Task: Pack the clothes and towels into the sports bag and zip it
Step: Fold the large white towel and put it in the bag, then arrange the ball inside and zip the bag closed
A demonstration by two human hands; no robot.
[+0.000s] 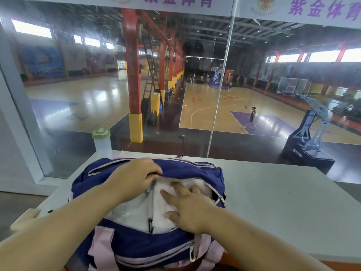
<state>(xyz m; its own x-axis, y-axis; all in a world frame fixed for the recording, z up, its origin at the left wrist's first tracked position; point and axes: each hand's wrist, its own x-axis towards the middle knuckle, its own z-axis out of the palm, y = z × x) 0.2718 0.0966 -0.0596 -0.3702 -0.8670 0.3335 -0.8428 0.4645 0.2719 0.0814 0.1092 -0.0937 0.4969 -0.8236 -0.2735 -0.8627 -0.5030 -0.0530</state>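
At lower centre, right hand (187,205) (fingers spread) pressed the towel (132,211); left hand (134,173) gripped the sports bag (140,249); zipper pull (220,199) lay right of both.

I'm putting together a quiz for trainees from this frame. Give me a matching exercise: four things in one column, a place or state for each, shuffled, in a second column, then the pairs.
Things:
1. left hand
2. right hand
3. white towel
4. bottle

Places and states:
A. stands on the table behind the sports bag
B. presses flat on the towel
C. grips the far edge of the bag's opening
D. lies inside the open bag

Pairs: 1-C, 2-B, 3-D, 4-A
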